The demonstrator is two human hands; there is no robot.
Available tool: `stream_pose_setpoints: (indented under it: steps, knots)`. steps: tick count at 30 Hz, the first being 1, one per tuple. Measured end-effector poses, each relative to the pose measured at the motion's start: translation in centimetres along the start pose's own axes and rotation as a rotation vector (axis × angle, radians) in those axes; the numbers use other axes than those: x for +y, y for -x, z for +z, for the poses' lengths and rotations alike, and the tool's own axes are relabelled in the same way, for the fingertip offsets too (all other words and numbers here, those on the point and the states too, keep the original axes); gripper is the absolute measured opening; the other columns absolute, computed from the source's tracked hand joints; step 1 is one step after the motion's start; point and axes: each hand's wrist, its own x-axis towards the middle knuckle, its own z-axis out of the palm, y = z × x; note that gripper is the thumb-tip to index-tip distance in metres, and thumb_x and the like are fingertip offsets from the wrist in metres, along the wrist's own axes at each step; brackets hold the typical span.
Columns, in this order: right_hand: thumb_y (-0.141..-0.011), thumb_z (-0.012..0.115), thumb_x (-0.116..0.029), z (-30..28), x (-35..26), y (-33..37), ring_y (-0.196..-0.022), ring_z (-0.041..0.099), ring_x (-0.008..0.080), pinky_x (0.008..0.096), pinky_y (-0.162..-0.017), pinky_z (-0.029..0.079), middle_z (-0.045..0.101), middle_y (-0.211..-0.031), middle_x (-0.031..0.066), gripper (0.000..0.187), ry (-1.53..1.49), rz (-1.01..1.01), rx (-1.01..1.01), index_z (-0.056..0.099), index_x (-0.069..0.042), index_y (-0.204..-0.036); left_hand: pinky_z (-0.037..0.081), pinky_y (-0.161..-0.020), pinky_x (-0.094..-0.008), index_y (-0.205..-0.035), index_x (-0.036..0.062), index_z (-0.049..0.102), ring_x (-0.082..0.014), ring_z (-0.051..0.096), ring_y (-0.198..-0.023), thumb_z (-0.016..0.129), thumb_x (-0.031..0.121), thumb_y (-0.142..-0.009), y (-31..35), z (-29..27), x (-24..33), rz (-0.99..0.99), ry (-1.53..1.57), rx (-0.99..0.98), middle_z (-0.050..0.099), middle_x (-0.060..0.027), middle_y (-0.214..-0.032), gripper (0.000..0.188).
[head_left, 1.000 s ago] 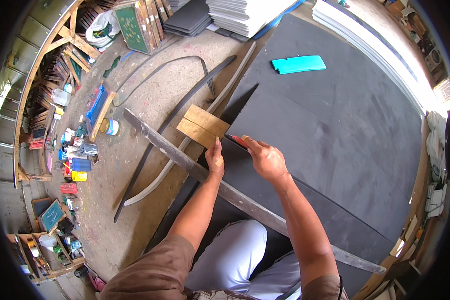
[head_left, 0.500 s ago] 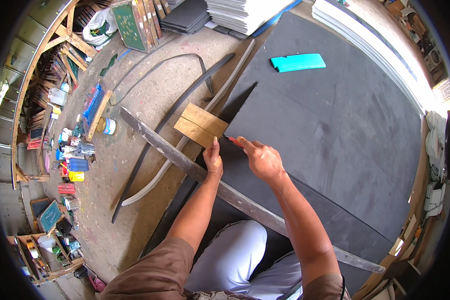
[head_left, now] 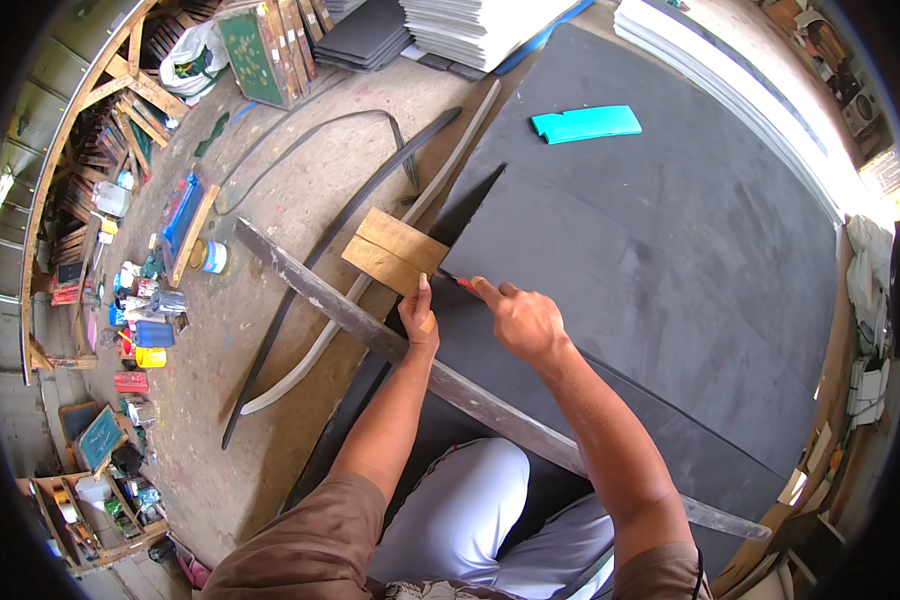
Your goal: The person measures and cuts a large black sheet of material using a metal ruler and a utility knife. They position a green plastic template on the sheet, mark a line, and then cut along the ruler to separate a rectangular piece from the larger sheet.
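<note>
My left hand [head_left: 420, 315] grips the near edge of a small wooden board [head_left: 395, 248], its thumb lying on top. In my right hand [head_left: 527, 318] is a cutter knife with a red handle [head_left: 467, 285]. Its dark blade points left and reaches the board's right corner; whether it touches wood or sheet I cannot tell. Beneath both hands lies a large black foam-like sheet [head_left: 670, 290], with a dark slit-like gap opening beyond the board. A long grey straightedge bar [head_left: 500, 412] runs diagonally under my forearms.
A turquoise piece [head_left: 587, 123] lies farther up the black sheet. Black and grey strips [head_left: 345, 215] curve over the concrete floor at left. Paint cans and bottles [head_left: 150, 320] stand farther left. Stacked white sheets [head_left: 460, 35] sit at the back, and more line the far right.
The view has shifted slightly, so the scene sits a little farther left. Both hands keep their hold on the board and the cutter knife, with hardly any movement.
</note>
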Motion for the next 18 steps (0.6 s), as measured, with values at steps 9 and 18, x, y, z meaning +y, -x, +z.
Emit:
stream_pose_setpoints:
  steps: [9, 18]
  knots:
    - [-0.096, 0.056, -0.007, -1.2, 2.1, 3.4, -0.089, 0.076, 0.0348, 0.0455, -0.075, 0.063, 0.072, -0.105, 0.0152, 0.050, 0.089, 0.017, -0.109, 0.054, -0.012, -0.146, 0.031, -0.068, -0.0262, -0.079, 0.0057, 0.062, -0.0047, 0.039, -0.073, 0.067, 0.032, -0.107, 0.1, 1.2, 0.8, 0.068, -0.047, 0.067, 0.047, 0.0086, -0.076, 0.038]
    - [-0.094, 0.059, -0.005, -1.7, 5.9, 8.2, -0.094, 0.075, 0.0347, 0.0447, -0.077, 0.063, 0.072, -0.106, 0.0133, 0.058, 0.144, 0.102, -0.169, 0.051, -0.018, -0.150, 0.031, -0.068, -0.0258, -0.081, 0.0068, 0.063, -0.0044, 0.039, -0.074, 0.069, 0.037, -0.105, 0.3, 1.1, 1.1, 0.097, -0.055, 0.096, 0.045, 0.0090, -0.078, 0.039]
